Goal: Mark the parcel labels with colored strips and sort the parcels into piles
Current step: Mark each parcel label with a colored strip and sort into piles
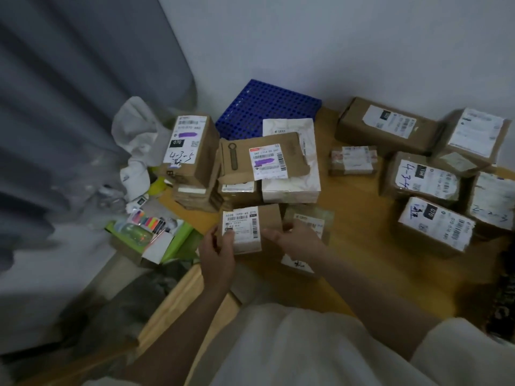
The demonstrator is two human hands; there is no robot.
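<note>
Between our hands: small parcel [252,229], label up for marking. Left hand [216,253] and right hand [295,240] clamp opposite sides; strip pack [149,222] left of both.

A small cardboard box [252,231] stands at the near middle of the wooden table [348,274], between the left hand [217,252] and the right hand [295,239]. Just right of it lies a taped parcel [309,218]. Behind them sits a pile of parcels [242,174], with a tall box [189,146] at its left and a flat mailer [264,160] on top. A perforated crate [267,107] stands behind the pile, against the wall. A second group of boxes [434,188] lies at the right, well apart. Left of the table, an open carton [156,246] holds a set of strips [149,220].
</note>
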